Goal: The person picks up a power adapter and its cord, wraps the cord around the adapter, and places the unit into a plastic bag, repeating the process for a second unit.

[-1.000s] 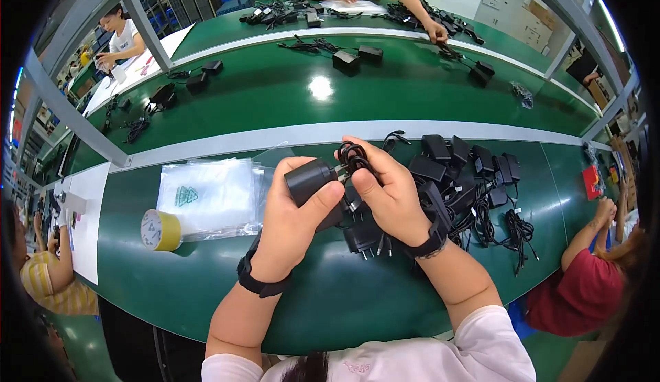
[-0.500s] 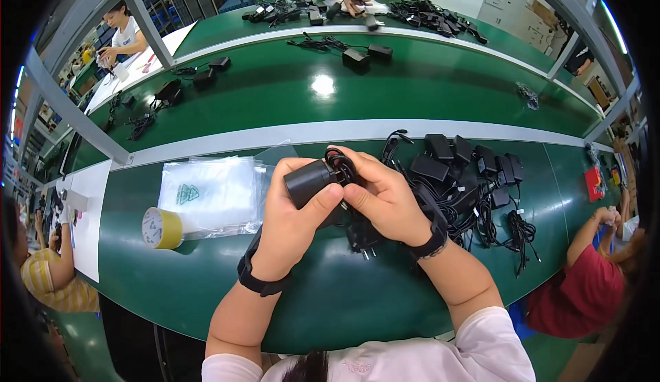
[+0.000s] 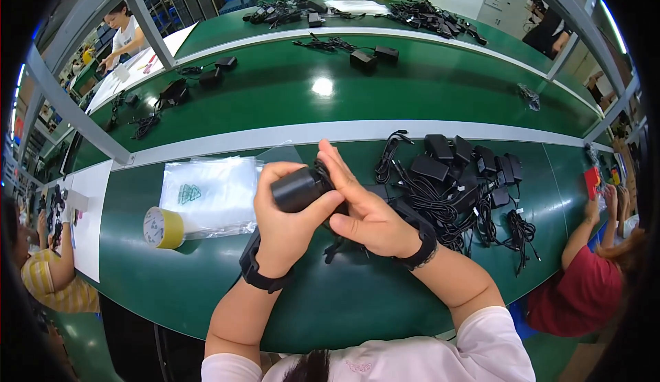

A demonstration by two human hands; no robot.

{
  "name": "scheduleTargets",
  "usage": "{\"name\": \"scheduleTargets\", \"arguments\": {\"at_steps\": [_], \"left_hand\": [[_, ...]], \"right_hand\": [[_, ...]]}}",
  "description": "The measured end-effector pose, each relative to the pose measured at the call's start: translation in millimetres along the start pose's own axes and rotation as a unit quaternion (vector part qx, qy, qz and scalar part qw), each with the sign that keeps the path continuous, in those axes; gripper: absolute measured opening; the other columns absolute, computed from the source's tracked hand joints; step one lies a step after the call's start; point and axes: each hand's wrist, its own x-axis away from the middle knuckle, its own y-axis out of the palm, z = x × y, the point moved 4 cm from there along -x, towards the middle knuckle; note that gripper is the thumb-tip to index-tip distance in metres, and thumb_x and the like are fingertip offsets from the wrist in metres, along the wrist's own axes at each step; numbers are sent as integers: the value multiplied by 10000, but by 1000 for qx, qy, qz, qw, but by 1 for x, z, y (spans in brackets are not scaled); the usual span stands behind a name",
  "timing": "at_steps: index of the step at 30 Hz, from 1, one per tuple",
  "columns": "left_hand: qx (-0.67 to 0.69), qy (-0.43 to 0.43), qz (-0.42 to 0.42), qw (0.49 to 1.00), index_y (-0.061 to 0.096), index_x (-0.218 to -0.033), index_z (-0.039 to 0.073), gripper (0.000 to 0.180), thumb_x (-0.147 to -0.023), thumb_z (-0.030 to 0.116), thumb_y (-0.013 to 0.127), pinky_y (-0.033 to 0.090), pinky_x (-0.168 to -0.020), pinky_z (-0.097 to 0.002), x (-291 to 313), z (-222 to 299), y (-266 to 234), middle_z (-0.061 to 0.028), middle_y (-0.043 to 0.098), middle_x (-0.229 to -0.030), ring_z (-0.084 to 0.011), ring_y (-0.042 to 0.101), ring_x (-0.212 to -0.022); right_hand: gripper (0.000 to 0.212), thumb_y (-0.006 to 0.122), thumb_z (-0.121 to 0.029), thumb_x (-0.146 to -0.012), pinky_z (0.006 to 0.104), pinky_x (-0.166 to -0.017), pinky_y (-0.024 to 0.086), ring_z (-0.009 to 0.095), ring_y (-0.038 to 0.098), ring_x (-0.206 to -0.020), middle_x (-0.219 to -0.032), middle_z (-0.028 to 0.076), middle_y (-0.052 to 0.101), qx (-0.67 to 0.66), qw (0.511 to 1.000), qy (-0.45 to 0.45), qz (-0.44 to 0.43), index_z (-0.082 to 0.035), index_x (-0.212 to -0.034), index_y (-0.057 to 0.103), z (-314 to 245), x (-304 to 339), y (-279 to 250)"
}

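Black boxy plastic power adapter [image 3: 297,188] with dark coiled cord, lifted above green desk [image 3: 206,279], tilted, clasped between left hand [image 3: 289,220] and right hand [image 3: 368,210]

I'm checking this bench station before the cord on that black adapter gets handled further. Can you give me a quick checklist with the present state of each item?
1. Left hand has a firm grip on the black power adapter: ok, fingers wrap round it.
2. Right hand is on the cord beside the adapter: ok, though the cord itself is mostly hidden.
3. Cord bundled neatly: cannot tell, the hands cover it.
4. Pile of adapters within reach at the right: ok.
5. Clear plastic bags lie flat at the left: ok.
6. Tape roll is apart from both hands: ok, it rests on the green table.
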Motion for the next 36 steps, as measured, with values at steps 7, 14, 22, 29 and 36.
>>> {"name": "scheduleTargets", "arguments": {"at_steps": [7,14,22,29,36], "left_hand": [[-270,411,111,864,479,-1048,-13,459,-660,-23,726,507,-701,-338,14,61,-29,-182,602,-959,-242,606,-764],[-121,506,-21,854,375,-1064,1,541,-656,-26,729,516,-682,-360,40,59,11,-197,599,-928,-279,618,-773],[254,66,21,965,366,-1018,47,470,-663,-108,633,477,-806,-346,8,41,3,-134,596,-938,-214,595,-871],[281,20,3,960,390,-1024,36,448,-681,-85,651,493,-796,-342,4,30,-20,-143,601,-925,-208,608,-850],[245,-45,50,967,397,-1014,26,396,-714,-62,641,511,-745,-318,0,12,-10,-136,591,-931,-194,604,-843]], "right_hand": [[392,469,-371,-914,258,-647,502,174,616,-741,-895,128,618,-214,943,253,38,-1,-1031,521,15,9,0],[372,423,-364,-934,315,-745,449,158,581,-850,-937,34,614,-607,744,271,74,-57,-1109,540,10,10,33],[399,500,-262,-913,329,-882,452,197,564,-1013,-1107,148,576,-300,925,139,187,39,-1173,460,-11,11,-11],[353,467,-188,-927,324,-883,455,179,569,-1004,-1100,113,577,-273,934,196,118,47,-1190,480,-9,5,-5],[478,483,-296,-923,270,-886,409,126,507,-1031,-1118,98,551,-181,960,192,90,61,-1236,430,-13,10,15]]}}
